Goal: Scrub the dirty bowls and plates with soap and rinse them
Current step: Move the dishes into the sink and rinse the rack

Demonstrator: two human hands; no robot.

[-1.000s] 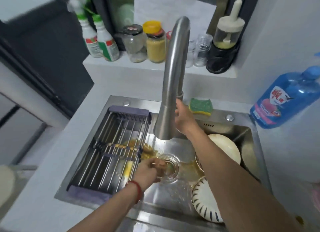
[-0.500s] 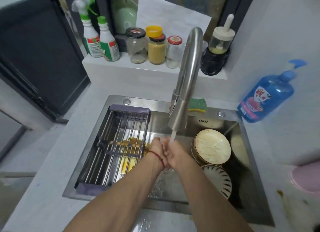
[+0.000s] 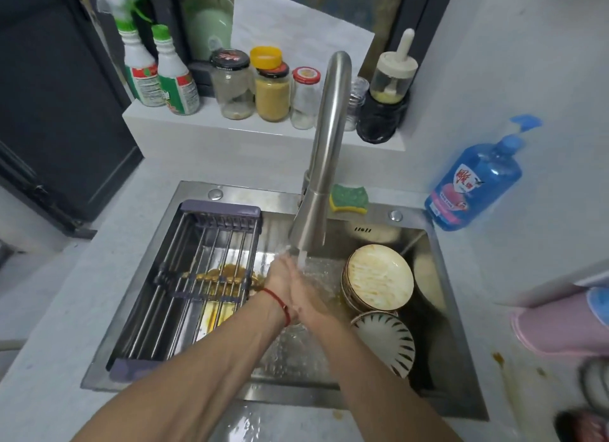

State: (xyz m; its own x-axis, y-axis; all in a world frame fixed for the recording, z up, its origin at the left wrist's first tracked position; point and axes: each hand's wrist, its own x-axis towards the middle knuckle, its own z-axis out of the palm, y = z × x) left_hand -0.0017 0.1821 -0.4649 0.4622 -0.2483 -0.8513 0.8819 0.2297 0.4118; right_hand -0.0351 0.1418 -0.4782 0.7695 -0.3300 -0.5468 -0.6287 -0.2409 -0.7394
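A: Both hands are in the middle of the frame, under the water from the tap. Left hand and right hand press flat against each other, fingers mostly straight, and they hold nothing.

B: And the dishes?

A: Going from the left: the drying rack lies over the left part of the sink, with yellow-brown dirt under it. Right of the hands, the stack of bowls leans on its side in the sink, the inside smeared. Just below it is the striped plate, also tilted.

B: How will they handle?

A: I judge they are ceramic: stiff, rather heavy, and breakable against the steel. With wet hands and grease they will be slippery. Better to take one bowl by the rim, thumb inside, not the whole stack.

B: Soap?

A: The sponge lies behind the tap, and the blue soap bottle stands on the worktop at upper right.
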